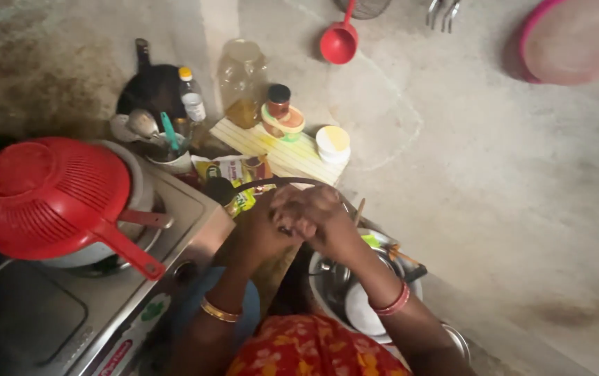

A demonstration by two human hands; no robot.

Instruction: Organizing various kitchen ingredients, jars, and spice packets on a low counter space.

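Note:
My left hand (266, 226) and my right hand (317, 217) are pressed together in the middle of the view, fingers overlapping, above a steel bowl (327, 289) that holds other steel vessels and a white plate. I cannot tell whether anything small lies between the palms. A gold bangle circles my left wrist and red bangles circle my right wrist. A thin wooden stick (359, 211) pokes up just right of my hands.
To the left, a red colander (45, 195) lies upside down over a pot on a steel gas stove (104, 306). Behind my hands stand bottles, jars and a yellow-lidded tub (333, 143) on a slatted board. A red ladle (340, 42) and pink basin (578, 38) hang on the wall.

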